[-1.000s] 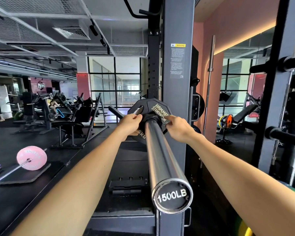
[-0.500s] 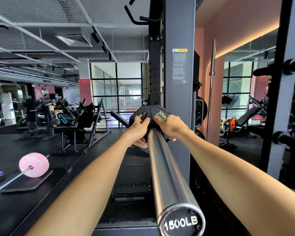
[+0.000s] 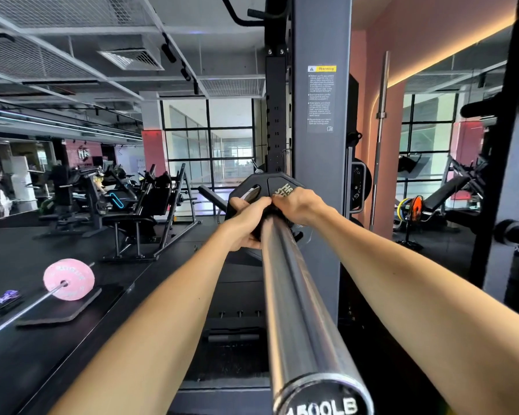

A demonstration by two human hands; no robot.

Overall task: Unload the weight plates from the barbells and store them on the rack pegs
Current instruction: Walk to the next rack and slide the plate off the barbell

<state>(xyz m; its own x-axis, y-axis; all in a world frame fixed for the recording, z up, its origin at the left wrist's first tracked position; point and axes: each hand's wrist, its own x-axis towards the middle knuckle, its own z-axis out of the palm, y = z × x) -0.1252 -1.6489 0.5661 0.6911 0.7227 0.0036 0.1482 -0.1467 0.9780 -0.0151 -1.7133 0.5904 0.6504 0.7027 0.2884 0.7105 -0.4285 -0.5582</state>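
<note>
Left hand (image 3: 247, 218) and right hand (image 3: 297, 205) both curl onto the black angular weight plate (image 3: 261, 187). It sits on the chrome steel barbell sleeve (image 3: 294, 295) (end cap reads 1500LB); each grip is closed on the plate

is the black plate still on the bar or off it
On. The black plate sits around the barbell sleeve, far from its end cap, with the left hand and right hand gripping it.

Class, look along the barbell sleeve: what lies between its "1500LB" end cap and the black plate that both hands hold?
Head view: only bare steel sleeve runs from the end cap to the black plate, gripped by the left hand and right hand.
</note>
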